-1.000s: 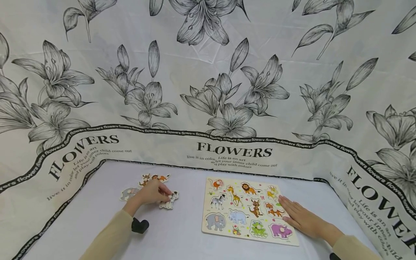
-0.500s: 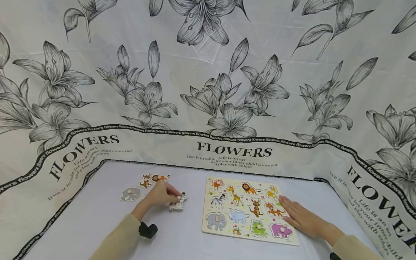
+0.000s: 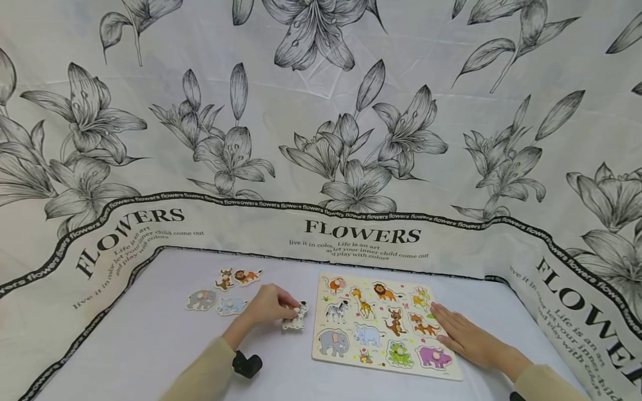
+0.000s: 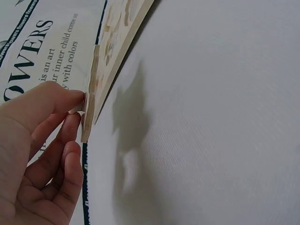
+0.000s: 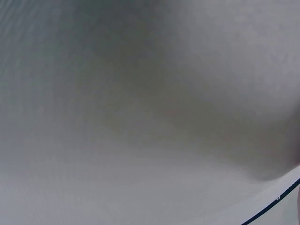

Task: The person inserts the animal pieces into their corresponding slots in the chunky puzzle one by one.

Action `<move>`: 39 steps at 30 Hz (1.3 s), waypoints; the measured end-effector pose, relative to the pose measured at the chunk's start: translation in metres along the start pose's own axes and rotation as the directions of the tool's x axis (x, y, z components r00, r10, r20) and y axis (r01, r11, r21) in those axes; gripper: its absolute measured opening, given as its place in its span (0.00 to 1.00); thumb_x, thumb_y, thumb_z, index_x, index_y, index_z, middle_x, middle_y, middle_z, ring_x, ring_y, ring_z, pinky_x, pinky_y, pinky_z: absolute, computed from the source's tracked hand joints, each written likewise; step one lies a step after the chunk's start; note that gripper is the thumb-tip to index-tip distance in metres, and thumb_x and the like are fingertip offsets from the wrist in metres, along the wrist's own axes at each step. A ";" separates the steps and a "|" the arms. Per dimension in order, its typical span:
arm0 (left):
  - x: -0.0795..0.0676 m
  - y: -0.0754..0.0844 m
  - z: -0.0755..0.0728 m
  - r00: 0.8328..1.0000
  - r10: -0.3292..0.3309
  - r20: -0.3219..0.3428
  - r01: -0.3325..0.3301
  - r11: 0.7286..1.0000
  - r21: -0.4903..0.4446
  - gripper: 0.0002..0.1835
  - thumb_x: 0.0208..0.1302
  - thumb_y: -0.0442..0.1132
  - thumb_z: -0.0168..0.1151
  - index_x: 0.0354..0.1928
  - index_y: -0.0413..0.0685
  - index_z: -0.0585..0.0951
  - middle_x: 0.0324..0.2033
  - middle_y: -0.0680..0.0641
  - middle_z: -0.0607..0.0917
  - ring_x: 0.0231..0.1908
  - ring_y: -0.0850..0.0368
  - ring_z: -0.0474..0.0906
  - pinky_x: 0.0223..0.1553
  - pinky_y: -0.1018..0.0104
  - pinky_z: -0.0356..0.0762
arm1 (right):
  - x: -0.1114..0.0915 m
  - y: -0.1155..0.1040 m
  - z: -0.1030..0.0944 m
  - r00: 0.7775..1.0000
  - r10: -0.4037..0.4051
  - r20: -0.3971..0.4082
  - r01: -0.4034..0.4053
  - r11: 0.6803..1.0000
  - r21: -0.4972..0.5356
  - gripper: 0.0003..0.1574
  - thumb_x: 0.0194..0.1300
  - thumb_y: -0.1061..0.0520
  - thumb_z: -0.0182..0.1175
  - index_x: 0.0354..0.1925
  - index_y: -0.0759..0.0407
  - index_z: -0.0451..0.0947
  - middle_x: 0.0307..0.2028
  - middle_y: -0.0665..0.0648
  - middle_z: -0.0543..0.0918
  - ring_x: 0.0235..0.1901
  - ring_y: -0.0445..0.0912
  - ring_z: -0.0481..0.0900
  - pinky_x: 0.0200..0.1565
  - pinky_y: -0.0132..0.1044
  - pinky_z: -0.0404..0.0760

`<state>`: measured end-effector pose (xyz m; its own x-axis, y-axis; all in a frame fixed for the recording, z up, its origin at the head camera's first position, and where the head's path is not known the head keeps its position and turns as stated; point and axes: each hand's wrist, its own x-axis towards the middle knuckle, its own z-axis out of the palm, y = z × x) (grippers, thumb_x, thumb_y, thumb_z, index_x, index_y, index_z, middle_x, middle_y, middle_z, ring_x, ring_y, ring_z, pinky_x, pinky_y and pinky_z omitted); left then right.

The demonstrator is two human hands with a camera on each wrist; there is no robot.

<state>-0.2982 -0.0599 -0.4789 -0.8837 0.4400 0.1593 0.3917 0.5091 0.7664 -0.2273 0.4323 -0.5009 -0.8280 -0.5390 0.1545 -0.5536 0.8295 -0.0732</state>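
Note:
My left hand point(image 3: 268, 306) pinches a zebra puzzle piece point(image 3: 301, 316) by its small knob, just left of the wooden animal puzzle board point(image 3: 318, 312). In the left wrist view the piece point(image 4: 90, 98) appears edge-on, raised over the cloth, with its shadow below and the board's edge point(image 4: 124, 56) behind it. My right hand point(image 3: 466, 337) lies with straight fingers along the board's right side, fingertips on its edge. A frog piece point(image 3: 399, 353) and a purple hippo piece point(image 3: 434, 357), both with knobs, sit in the board. The right wrist view shows mostly blurred cloth.
Loose pieces lie on the white cloth at the left: an elephant point(image 3: 201, 299), a kangaroo point(image 3: 225, 279), a lion point(image 3: 247, 276) and a pale blue rhino point(image 3: 229, 306), partly behind my left hand. A flower-printed fabric wall point(image 3: 361, 234) surrounds the table at the back and sides.
My left hand has carried the zebra piece rightward from near the loose pieces towards the board, uncovering the rhino and lion. The right hand has stayed in place.

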 end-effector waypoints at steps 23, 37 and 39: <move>0.027 0.021 0.043 1.000 0.020 -0.004 -0.020 1.000 -0.019 0.04 0.47 0.34 0.72 0.29 0.48 0.88 0.22 0.56 0.85 0.21 0.68 0.72 0.23 0.76 0.71 | 0.000 -0.007 -0.006 0.999 0.031 0.031 -0.031 0.999 0.020 0.37 0.74 0.46 0.46 0.72 0.64 0.53 0.69 0.71 0.61 0.66 0.17 0.23 0.61 0.11 0.23; 0.038 0.030 0.064 1.000 0.024 -0.012 -0.024 1.000 -0.016 0.04 0.47 0.33 0.72 0.27 0.48 0.88 0.20 0.57 0.83 0.20 0.68 0.72 0.23 0.76 0.71 | -0.001 -0.004 -0.003 0.999 0.025 0.025 -0.025 1.000 -0.003 0.38 0.74 0.46 0.45 0.73 0.63 0.52 0.69 0.70 0.61 0.67 0.19 0.23 0.61 0.12 0.23; 0.040 0.030 0.066 1.000 0.027 -0.016 -0.027 1.000 -0.011 0.04 0.47 0.33 0.72 0.27 0.49 0.88 0.20 0.57 0.83 0.20 0.68 0.72 0.24 0.76 0.72 | -0.001 -0.004 -0.003 0.999 0.028 0.025 -0.028 1.000 -0.003 0.38 0.75 0.46 0.45 0.73 0.63 0.52 0.69 0.70 0.61 0.67 0.19 0.23 0.62 0.12 0.23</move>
<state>-0.3054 0.0216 -0.4905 -0.8766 0.4421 0.1897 0.4130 0.4891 0.7683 -0.2242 0.4303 -0.4978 -0.8451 -0.5191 0.1278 -0.5302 0.8446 -0.0749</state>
